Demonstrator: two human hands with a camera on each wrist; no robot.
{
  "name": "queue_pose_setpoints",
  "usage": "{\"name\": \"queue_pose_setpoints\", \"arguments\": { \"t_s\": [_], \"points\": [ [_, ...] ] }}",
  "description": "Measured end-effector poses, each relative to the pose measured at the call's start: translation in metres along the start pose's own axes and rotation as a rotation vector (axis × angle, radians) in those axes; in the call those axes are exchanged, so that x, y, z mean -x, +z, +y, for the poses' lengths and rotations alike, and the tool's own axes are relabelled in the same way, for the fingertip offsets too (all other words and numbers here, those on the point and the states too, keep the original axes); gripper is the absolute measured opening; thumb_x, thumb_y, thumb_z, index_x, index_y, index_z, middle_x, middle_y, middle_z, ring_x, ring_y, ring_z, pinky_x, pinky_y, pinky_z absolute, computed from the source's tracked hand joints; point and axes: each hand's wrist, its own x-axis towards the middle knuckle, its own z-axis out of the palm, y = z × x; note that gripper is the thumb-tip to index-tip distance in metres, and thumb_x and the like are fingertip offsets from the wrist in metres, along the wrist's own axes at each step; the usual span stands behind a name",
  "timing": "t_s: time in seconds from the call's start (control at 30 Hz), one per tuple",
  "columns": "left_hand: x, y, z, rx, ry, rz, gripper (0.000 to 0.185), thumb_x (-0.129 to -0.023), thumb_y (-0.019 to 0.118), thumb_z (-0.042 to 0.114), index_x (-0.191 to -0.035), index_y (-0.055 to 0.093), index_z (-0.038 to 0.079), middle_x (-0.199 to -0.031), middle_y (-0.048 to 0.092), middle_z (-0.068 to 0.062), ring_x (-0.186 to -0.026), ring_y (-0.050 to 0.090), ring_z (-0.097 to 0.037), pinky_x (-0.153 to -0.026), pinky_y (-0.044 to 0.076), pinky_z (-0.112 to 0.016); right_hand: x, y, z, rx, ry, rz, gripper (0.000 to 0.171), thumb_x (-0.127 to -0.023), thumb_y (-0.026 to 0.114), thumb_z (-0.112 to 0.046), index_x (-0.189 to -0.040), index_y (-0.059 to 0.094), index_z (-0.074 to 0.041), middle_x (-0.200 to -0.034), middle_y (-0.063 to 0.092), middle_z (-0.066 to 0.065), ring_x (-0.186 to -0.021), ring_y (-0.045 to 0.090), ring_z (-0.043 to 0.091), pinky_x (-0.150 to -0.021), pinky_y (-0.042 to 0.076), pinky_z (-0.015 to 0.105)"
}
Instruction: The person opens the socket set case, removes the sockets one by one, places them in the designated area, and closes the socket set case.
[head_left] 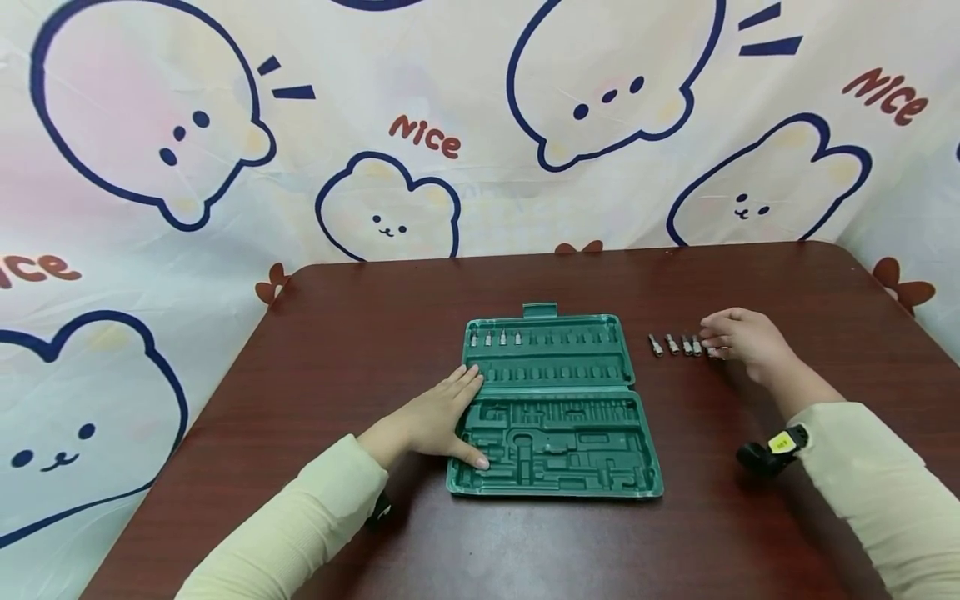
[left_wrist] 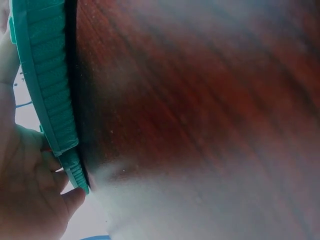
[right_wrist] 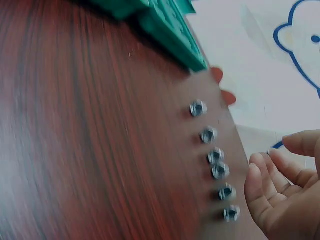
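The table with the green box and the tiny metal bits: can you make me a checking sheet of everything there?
Surface: dark red-brown wooden table.
Job's things: open green plastic tool case, four small silver metal bits in its top row; six loose silver bits in a row beside it.
Clutter: nothing seen.
Hands: left hand flat on the case's edge; right hand at the loose row's end.
Cables: nothing seen.
Surroundings: cartoon bear cloth.

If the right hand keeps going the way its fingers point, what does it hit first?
The right hand points left along the row of loose bits; it would likely meet the nearest bit first, already at its fingertips, before the green case.
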Motion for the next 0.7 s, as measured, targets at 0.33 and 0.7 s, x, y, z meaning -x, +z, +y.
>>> {"name": "queue_pose_setpoints", "arguments": {
  "t_s": [0.33, 0.7],
  "points": [
    [0.000, 0.002, -0.001, -0.016, -0.005, 0.002, 0.113, -0.060, 0.054, 0.071, -0.139, 0.007, 0.004, -0.143, 0.001, -0.009, -0.129, -0.003, -0.022, -0.102, 0.013, -0.037, 0.000, 0.035, -0.023, -0.129, 0.013, -0.104, 0.035, -0.092, 0.042, -0.024, -0.107, 0.041, 0.007, -0.082, 0.054, 0.000, -0.074, 0.055, 0.009, -0.067, 0.047, 0.024],
    [0.000, 0.002, 0.000, -0.005, -0.004, 0.007, 0.113, -0.060, 0.055, 0.070, -0.139, 0.007, 0.004, -0.143, 0.001, -0.010, -0.129, -0.003, -0.022, -0.101, 0.013, -0.037, -0.008, 0.081, -0.042, -0.122, 0.010, -0.189, 0.040, -0.092, 0.041, -0.023, -0.114, 0.038, 0.010, -0.095, 0.049, 0.015, -0.076, 0.054, 0.015, -0.071, 0.046, 0.029]
  ]
}}
